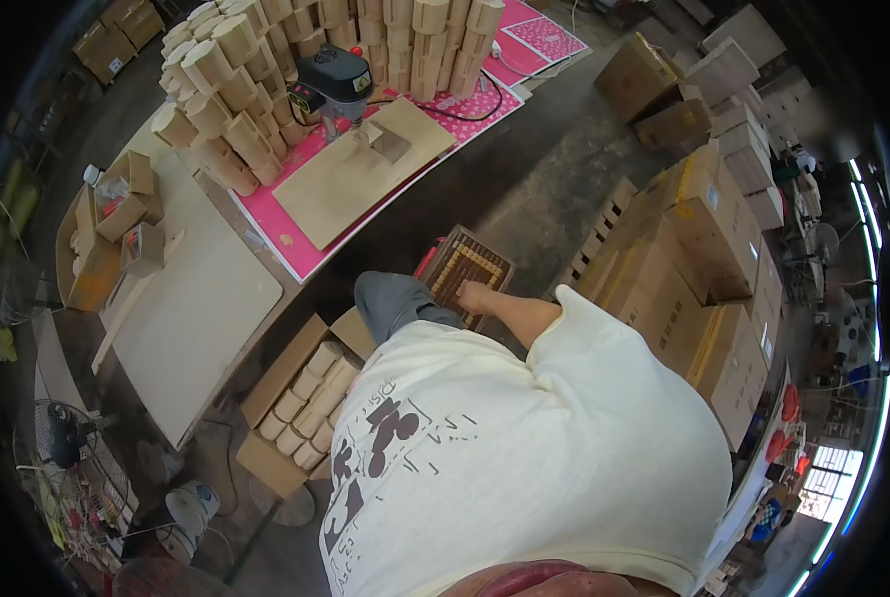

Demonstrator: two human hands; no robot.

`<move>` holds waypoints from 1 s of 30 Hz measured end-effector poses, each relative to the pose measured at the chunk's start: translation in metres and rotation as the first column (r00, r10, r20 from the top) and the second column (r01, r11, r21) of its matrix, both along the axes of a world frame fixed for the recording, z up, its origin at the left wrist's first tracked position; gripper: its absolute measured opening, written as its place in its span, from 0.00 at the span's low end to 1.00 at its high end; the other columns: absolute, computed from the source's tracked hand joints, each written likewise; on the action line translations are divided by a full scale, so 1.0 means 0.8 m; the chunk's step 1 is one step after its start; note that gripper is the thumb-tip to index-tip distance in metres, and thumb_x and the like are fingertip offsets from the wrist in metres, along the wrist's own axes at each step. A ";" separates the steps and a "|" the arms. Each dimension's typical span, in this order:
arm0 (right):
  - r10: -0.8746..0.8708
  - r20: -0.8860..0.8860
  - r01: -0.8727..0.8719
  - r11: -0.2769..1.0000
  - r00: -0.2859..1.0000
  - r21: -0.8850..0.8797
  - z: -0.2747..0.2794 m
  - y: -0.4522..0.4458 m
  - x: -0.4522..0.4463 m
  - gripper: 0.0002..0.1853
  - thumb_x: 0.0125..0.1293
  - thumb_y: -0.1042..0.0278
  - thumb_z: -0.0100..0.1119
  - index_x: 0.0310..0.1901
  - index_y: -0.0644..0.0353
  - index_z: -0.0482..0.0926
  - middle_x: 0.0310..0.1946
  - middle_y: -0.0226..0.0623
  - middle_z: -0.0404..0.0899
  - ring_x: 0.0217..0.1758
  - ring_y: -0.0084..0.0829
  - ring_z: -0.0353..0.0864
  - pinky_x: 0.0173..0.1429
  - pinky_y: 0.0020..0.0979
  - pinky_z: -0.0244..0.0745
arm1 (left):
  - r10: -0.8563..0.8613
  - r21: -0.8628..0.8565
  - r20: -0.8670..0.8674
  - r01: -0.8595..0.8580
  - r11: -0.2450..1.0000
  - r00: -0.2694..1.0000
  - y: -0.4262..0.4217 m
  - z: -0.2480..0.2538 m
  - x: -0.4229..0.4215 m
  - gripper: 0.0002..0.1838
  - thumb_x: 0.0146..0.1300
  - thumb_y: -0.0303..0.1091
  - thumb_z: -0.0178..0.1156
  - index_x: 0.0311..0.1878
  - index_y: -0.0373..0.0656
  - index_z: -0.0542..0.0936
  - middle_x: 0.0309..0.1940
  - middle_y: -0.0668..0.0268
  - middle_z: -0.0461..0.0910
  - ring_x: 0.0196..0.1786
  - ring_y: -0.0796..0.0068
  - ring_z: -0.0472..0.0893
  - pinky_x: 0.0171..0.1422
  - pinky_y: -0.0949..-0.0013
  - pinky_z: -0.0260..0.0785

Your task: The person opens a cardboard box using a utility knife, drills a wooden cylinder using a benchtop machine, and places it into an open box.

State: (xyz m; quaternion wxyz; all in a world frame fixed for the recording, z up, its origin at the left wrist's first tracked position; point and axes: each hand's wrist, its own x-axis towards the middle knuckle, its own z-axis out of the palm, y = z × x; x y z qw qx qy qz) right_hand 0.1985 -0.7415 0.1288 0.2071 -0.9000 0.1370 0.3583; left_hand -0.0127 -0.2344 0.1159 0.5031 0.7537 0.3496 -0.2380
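Your white T-shirt [534, 448] fills the lower middle of the frame, with your grey-clothed knee [400, 298] beyond it. Your right hand [473, 298] rests at the beaded seat mat [472, 257], just above the frame's centre; you cannot tell from this angle whether the fingers grip it or merely lie on it. Your left hand is out of view. Judging by its look, the mat should be light and bendy, its hard beads smooth and a little slippery, so you would hold it best by the border. Left of your knee, an open carton [274, 466] holds rows of rounded wooden blocks [305, 398]. A white bucket [193, 504] stands at lower left, its contents unclear. Farther off, the pink-covered counter [266, 224] carries a bench drill [335, 78] and tall stacks of wooden cylinders [231, 109]. At left, a cardboard box [92, 284] has a smaller open box [136, 184] beside it, with something red inside. Closed cartons [654, 318] are stacked at right; you can't see their contents.
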 end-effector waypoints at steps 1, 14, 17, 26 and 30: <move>0.095 0.043 -0.094 0.995 0.995 -0.037 -0.033 -0.012 -0.012 0.18 0.66 0.62 0.55 0.43 0.67 0.89 0.47 0.57 0.88 0.54 0.55 0.88 0.59 0.50 0.82 | -0.002 -0.001 -0.007 0.002 1.000 1.000 -0.001 0.002 0.002 0.29 0.70 0.40 0.62 0.68 0.31 0.76 0.62 0.41 0.81 0.64 0.45 0.82 0.68 0.53 0.73; 0.219 0.610 -0.322 0.945 0.761 0.063 0.100 0.096 0.201 0.13 0.75 0.61 0.57 0.45 0.62 0.85 0.45 0.55 0.86 0.52 0.56 0.86 0.57 0.49 0.81 | 0.190 0.073 0.037 -0.192 0.979 0.981 -0.046 -0.013 -0.069 0.29 0.70 0.43 0.62 0.67 0.31 0.78 0.60 0.42 0.83 0.61 0.46 0.83 0.65 0.53 0.74; 0.342 0.679 -0.484 0.875 0.650 0.023 0.159 0.171 0.249 0.14 0.76 0.61 0.56 0.48 0.61 0.85 0.44 0.54 0.86 0.50 0.55 0.86 0.55 0.47 0.80 | 0.306 0.073 -0.013 -0.304 0.950 0.952 -0.077 0.013 -0.072 0.30 0.70 0.41 0.62 0.69 0.31 0.76 0.58 0.45 0.84 0.57 0.53 0.85 0.63 0.57 0.75; 0.859 0.492 -0.607 0.469 0.144 -0.642 -0.094 0.179 0.469 0.13 0.68 0.68 0.57 0.47 0.66 0.86 0.45 0.52 0.86 0.52 0.54 0.83 0.63 0.50 0.76 | 0.407 0.190 -0.154 -0.377 0.907 0.900 -0.120 0.040 -0.088 0.20 0.68 0.38 0.59 0.58 0.34 0.82 0.55 0.41 0.84 0.60 0.43 0.83 0.65 0.48 0.74; 0.518 0.737 -0.526 0.810 0.435 -0.258 0.018 0.238 0.420 0.13 0.69 0.67 0.56 0.49 0.65 0.83 0.47 0.54 0.83 0.53 0.56 0.81 0.63 0.51 0.75 | 0.467 0.205 -0.158 -0.433 0.878 0.870 -0.134 0.058 -0.039 0.24 0.67 0.41 0.62 0.62 0.38 0.81 0.58 0.46 0.84 0.60 0.46 0.83 0.65 0.49 0.76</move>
